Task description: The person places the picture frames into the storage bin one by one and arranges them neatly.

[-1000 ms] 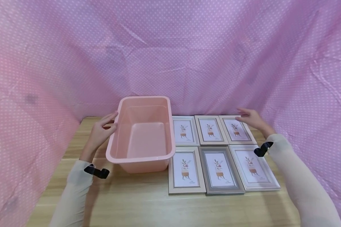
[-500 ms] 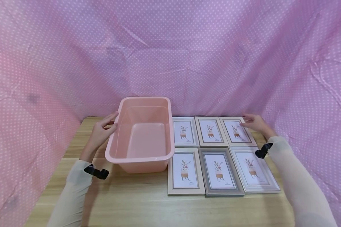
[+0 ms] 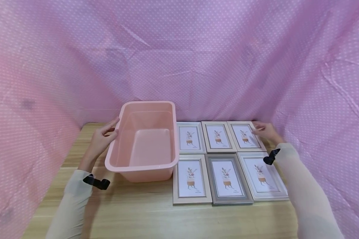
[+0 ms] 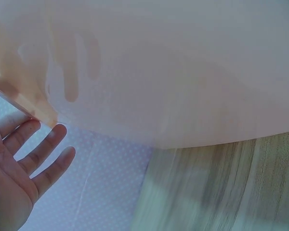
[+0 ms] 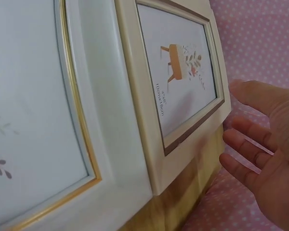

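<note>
The left hand (image 3: 99, 141) is at the left side of the pink tub (image 3: 148, 174), its fingers spread and fairly straight, with the tips at the rim. The tub stands upright on the wood table (image 3: 131, 214), just left of six frames. The right hand (image 3: 266, 131) is by the right edge of the cream frame (image 3: 246, 136) in the back right corner. Its fingers are spread apart, not curled round anything, and the thumb is right next to the frame; I can't tell if it touches.

The frames lie flat, face up, in two rows of three. In the back row, a white one (image 3: 189, 138) and another cream one (image 3: 218, 136) sit beside that frame. The front row has cream (image 3: 191, 179), grey (image 3: 228, 179) and white (image 3: 261, 175). Pink dotted cloth (image 3: 179, 49) hangs behind
</note>
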A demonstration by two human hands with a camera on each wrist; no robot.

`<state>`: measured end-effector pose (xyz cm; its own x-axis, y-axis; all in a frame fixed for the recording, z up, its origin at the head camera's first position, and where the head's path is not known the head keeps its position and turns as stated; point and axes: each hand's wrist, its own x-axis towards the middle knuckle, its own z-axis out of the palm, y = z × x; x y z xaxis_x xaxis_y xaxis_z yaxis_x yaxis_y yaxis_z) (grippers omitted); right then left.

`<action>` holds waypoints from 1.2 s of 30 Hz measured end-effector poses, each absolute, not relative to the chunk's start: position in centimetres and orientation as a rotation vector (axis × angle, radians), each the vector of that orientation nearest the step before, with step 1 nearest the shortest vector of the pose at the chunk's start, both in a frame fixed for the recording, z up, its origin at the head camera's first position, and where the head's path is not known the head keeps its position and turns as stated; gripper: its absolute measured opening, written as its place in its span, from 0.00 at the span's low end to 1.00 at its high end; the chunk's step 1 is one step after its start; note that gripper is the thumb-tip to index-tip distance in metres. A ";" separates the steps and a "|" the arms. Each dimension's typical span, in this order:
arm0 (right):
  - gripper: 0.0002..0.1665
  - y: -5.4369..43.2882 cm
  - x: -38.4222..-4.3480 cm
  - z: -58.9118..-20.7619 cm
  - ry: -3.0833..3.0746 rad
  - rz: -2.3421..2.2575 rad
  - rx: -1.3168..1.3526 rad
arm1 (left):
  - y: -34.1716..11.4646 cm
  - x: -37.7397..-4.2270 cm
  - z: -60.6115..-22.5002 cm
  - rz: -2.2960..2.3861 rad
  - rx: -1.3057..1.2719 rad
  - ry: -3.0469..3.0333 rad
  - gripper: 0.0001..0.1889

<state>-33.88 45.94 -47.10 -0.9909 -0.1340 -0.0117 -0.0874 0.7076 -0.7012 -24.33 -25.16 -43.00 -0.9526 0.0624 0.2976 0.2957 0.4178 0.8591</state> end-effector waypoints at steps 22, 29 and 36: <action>0.40 47.2 -34.4 -49.9 2.863 -1.059 0.024 | -25.3 -24.6 -43.9 -1.559 -0.300 -2.456 0.26; 0.38 46.8 -34.6 -50.2 2.880 -1.124 0.008 | -25.1 -24.3 -43.2 -1.553 -0.292 -2.453 0.27; 0.39 46.3 -34.6 -50.4 2.873 -1.218 0.088 | -25.3 -24.6 -43.4 -1.540 -0.282 -2.479 0.26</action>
